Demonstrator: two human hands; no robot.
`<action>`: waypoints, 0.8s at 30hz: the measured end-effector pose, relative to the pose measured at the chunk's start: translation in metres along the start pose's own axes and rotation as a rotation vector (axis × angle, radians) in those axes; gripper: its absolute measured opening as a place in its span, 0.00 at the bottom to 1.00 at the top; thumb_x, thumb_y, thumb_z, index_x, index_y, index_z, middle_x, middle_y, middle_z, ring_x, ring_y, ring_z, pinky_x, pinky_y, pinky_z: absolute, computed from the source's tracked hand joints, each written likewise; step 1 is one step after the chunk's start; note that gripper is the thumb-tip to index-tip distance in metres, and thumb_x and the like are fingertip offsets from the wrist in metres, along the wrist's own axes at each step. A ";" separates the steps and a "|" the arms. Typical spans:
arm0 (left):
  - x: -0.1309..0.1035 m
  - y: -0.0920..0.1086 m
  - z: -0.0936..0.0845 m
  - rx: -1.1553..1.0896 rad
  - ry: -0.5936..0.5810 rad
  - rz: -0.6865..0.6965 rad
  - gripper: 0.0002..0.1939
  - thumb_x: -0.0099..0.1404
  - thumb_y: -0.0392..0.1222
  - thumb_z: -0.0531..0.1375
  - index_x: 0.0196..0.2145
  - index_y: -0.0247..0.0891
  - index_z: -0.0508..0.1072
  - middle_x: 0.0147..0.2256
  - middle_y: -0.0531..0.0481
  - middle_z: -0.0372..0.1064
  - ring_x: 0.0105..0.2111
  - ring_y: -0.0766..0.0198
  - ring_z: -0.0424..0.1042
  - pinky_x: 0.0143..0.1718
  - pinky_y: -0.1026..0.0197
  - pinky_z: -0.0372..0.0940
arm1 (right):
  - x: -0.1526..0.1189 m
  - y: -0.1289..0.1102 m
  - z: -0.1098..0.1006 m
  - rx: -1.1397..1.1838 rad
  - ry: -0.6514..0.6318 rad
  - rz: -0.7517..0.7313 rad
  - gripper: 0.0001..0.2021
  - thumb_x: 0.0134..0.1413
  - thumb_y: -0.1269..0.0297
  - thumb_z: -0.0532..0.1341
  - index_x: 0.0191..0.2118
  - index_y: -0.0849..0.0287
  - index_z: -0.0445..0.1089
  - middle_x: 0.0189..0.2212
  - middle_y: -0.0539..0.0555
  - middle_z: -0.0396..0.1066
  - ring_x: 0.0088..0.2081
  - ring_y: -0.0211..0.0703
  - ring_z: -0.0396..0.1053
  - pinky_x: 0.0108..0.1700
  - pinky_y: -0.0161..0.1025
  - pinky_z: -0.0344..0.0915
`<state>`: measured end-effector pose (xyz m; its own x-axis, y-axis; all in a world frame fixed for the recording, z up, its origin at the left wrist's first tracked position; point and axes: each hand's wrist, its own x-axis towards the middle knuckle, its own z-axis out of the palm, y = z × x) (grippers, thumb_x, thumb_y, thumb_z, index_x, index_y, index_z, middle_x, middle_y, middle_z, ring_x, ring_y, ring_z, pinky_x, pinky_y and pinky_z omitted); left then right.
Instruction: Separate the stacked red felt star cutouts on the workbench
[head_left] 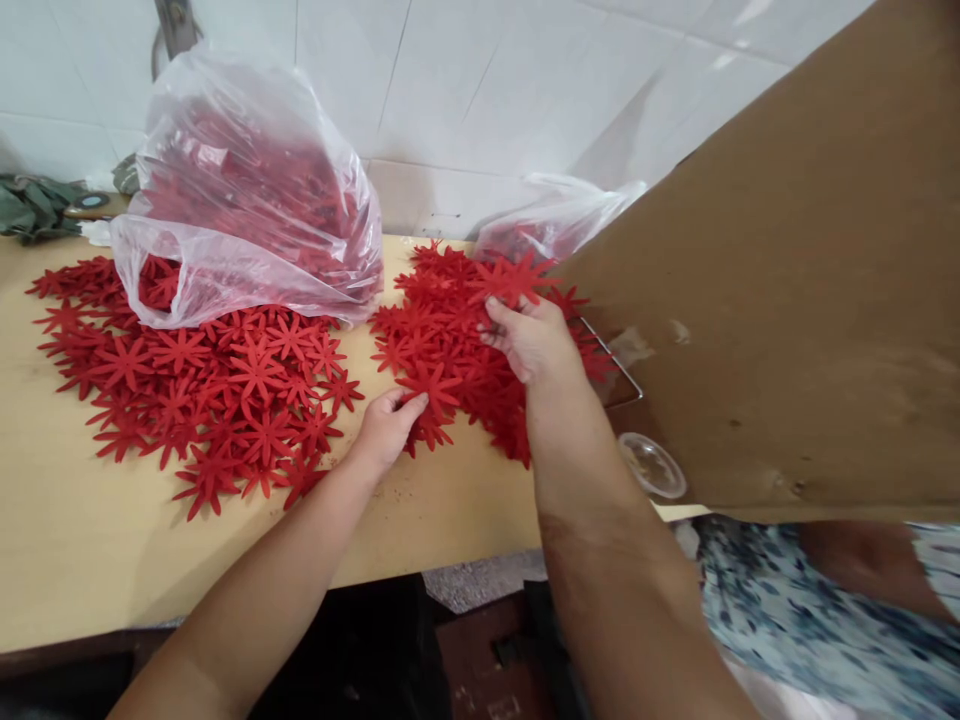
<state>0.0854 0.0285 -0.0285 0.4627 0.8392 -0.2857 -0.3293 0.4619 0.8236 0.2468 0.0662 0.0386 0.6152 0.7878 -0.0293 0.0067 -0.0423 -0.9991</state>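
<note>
Between thumb and fingers, my left hand pinches a red star-shaped flower cutout at the front of the right-hand pile. My right hand is closed on another red flower cutout, held over the same pile. The fingers partly cover both cutouts, and I cannot tell how many layers each one has. Left of my hands spreads a second heap of red flower cutouts, their long narrow petals overlapping.
A clear plastic bag full of red cutouts rests behind the left heap. Another bag lies at the back. A brown cardboard panel walls off the right side, near a clear plastic lid. A person in patterned clothing sits beyond it.
</note>
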 end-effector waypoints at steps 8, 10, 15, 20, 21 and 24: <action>0.002 -0.003 -0.002 0.044 0.006 0.008 0.05 0.53 0.38 0.58 0.28 0.33 0.70 0.27 0.51 0.70 0.25 0.71 0.65 0.36 0.63 0.61 | 0.011 0.002 0.001 0.000 0.060 -0.089 0.04 0.38 0.70 0.61 0.23 0.58 0.64 0.12 0.42 0.56 0.11 0.26 0.47 0.11 0.28 0.44; 0.002 -0.004 -0.002 0.033 0.004 0.011 0.05 0.53 0.38 0.58 0.28 0.33 0.70 0.27 0.51 0.70 0.26 0.71 0.65 0.36 0.63 0.61 | 0.013 0.001 0.002 -0.005 0.063 -0.092 0.02 0.39 0.70 0.60 0.24 0.58 0.65 0.13 0.42 0.58 0.12 0.26 0.49 0.12 0.27 0.46; 0.003 -0.006 -0.002 0.021 -0.001 0.019 0.05 0.53 0.38 0.58 0.28 0.33 0.70 0.27 0.50 0.70 0.26 0.70 0.66 0.35 0.64 0.61 | 0.014 0.002 0.001 -0.007 0.036 -0.027 0.03 0.38 0.71 0.59 0.22 0.57 0.63 0.13 0.43 0.60 0.14 0.29 0.57 0.14 0.28 0.54; 0.003 -0.005 -0.002 0.005 0.005 0.012 0.05 0.53 0.38 0.58 0.27 0.33 0.70 0.27 0.51 0.70 0.26 0.70 0.65 0.36 0.63 0.60 | 0.014 0.008 -0.001 -0.001 -0.126 0.046 0.07 0.37 0.70 0.60 0.28 0.56 0.63 0.25 0.48 0.69 0.23 0.35 0.69 0.24 0.34 0.67; 0.003 -0.005 -0.002 -0.001 0.004 0.010 0.05 0.53 0.38 0.58 0.28 0.33 0.70 0.27 0.51 0.70 0.27 0.70 0.66 0.36 0.63 0.60 | 0.015 0.009 -0.001 -0.008 -0.110 0.050 0.10 0.38 0.70 0.60 0.32 0.55 0.64 0.27 0.48 0.69 0.23 0.36 0.70 0.25 0.35 0.68; 0.002 -0.005 -0.001 -0.010 0.005 0.009 0.05 0.53 0.37 0.58 0.28 0.33 0.70 0.27 0.51 0.70 0.27 0.70 0.65 0.36 0.64 0.60 | 0.018 0.012 -0.003 -0.066 -0.060 0.009 0.21 0.39 0.70 0.60 0.43 0.51 0.62 0.33 0.50 0.68 0.22 0.36 0.70 0.24 0.38 0.68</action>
<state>0.0869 0.0289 -0.0337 0.4559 0.8445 -0.2810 -0.3415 0.4575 0.8210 0.2605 0.0776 0.0265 0.5675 0.8223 -0.0417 0.0548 -0.0882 -0.9946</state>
